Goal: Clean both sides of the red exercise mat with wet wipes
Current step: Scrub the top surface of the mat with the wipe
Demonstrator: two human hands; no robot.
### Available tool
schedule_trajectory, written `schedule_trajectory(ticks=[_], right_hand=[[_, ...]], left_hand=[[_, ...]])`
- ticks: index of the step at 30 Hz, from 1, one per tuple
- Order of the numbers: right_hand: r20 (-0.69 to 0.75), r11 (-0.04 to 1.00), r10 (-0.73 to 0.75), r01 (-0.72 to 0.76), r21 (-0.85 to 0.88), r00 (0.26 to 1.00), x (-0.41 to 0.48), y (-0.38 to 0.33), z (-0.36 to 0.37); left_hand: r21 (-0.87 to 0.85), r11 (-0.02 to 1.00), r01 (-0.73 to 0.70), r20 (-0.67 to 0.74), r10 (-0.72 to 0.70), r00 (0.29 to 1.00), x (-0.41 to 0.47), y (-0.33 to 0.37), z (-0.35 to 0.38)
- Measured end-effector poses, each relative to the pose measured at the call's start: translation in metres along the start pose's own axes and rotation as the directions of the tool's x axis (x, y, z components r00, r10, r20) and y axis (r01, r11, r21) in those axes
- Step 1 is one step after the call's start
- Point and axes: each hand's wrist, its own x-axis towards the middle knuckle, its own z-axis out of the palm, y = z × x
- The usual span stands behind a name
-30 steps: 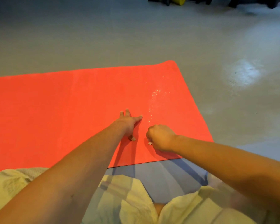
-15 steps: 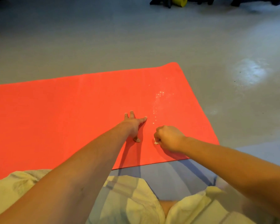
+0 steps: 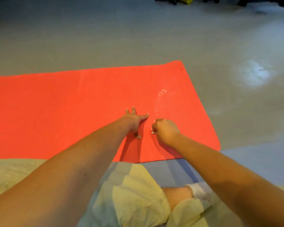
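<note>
The red exercise mat (image 3: 56,112) lies flat on the grey floor and runs off the left edge of the view. My left hand (image 3: 134,120) presses on it with fingers spread and straight. Just to the right, my right hand (image 3: 166,131) is curled into a fist on the mat, gripping a small wad of white wet wipe (image 3: 152,132) that peeks out at the knuckles. A streak of wet, shiny droplets (image 3: 161,99) runs across the mat beyond my right hand.
The mat's right end (image 3: 203,112) lies near a bright reflection on the floor (image 3: 252,74). My knees in pale yellow shorts (image 3: 138,194) are at the near edge. Dark equipment and a yellow object (image 3: 185,0) sit far back.
My right hand has slid a little away from me along the mat with the wipe. My left hand stays pressed in place. The view has shifted slightly.
</note>
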Motion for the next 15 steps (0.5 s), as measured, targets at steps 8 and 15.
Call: schedule_trajectory(ticks=[8,15], right_hand=[[-0.031,0.998,0.061,-0.061,0.011,0.998,0.051,0.006,-0.015],[-0.075,1.000,0.014,-0.013,0.006,0.997,0.035,0.003,-0.007]], left_hand=[[0.028,1.000,0.010,-0.024,-0.009,1.000,0.006,-0.001,0.002],[0.049,0.999,-0.007,0.005,0.006,1.000,0.011,-0.006,-0.008]])
